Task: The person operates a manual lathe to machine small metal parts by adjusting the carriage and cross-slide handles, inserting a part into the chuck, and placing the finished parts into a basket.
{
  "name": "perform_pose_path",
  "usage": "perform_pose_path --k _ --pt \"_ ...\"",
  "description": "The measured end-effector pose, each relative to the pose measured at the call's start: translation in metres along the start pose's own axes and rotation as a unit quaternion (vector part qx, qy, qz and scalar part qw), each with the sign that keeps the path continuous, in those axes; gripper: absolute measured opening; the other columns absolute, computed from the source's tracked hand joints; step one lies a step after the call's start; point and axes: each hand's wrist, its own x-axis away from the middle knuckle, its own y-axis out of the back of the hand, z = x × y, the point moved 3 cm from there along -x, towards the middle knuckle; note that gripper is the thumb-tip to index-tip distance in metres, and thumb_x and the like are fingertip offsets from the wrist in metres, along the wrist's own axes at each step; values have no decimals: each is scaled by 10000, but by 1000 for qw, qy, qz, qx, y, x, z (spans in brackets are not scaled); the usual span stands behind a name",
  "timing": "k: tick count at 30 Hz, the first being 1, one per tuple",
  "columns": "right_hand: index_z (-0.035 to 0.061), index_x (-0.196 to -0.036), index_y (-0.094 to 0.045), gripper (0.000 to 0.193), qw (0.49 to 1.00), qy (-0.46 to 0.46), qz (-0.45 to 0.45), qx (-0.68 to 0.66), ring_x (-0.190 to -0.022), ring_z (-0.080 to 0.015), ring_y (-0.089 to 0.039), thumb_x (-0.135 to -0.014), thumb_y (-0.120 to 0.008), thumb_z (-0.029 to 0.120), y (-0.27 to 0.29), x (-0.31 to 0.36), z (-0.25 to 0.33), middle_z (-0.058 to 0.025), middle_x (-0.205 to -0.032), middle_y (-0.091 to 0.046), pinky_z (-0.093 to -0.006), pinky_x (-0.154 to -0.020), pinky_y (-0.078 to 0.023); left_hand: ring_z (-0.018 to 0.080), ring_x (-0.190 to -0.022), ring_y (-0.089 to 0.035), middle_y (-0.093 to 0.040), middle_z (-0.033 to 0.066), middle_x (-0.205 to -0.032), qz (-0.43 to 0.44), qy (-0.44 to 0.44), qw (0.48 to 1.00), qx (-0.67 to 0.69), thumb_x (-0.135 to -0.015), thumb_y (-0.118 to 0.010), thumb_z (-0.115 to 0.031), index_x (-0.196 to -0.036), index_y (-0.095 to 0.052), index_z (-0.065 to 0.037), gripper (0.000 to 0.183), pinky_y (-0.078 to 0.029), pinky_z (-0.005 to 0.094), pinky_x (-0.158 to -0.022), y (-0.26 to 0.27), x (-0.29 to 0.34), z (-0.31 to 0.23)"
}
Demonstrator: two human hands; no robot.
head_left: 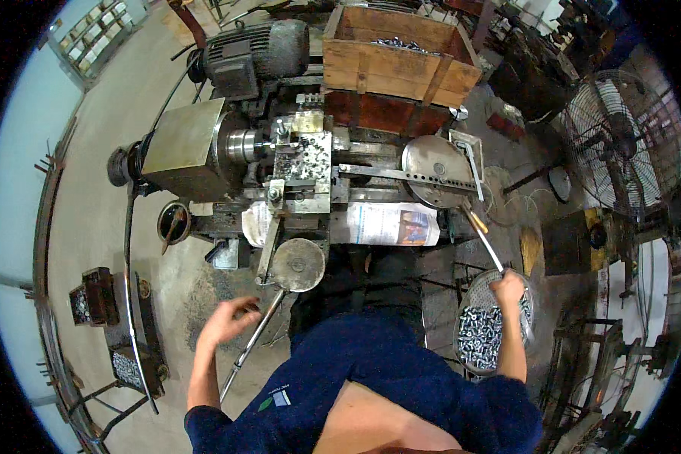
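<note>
My right hand is closed around a metal lever that slants up to a round metal disc on the right of a small lathe. Beneath that hand is a round metal basin full of shiny bolt-like parts. My left hand hangs with fingers loosely bent and apart, beside a long metal rod and seemingly not touching it. This rod runs up to a smaller round disc. Ahead, small dark chips cover the lathe's slide, right of the chuck.
A wooden crate with metal parts stands behind the lathe, beside an electric motor. Newspaper covers the front rail. At left are a black pot with a brush and small boxes of parts. A caged fan stands right.
</note>
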Motion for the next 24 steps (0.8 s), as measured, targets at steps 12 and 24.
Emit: perform_pose_path --k 12,24 --pt "2 -685 -534 292 973 13 102 -205 -623 -380 -580 -537 -610 242 -4 108 74 -218 -616 -569 -426 -563 -447 391 -757 -580 -604 192 -734 -5 89 989 -115 -748 -629 -257 -826 -559 -45 236 -452 456 -658 -55 -22 -1" --pt "18 -801 -644 386 987 -28 147 58 -793 -352 -620 -643 -595 367 9 4 5 -215 -837 -631 -432 -706 -491 173 -705 -602 -629 117 -739 106 92 987 79 -776 -646 -280 -936 -591 -3 325 -467 343 -645 -26 -13 6"
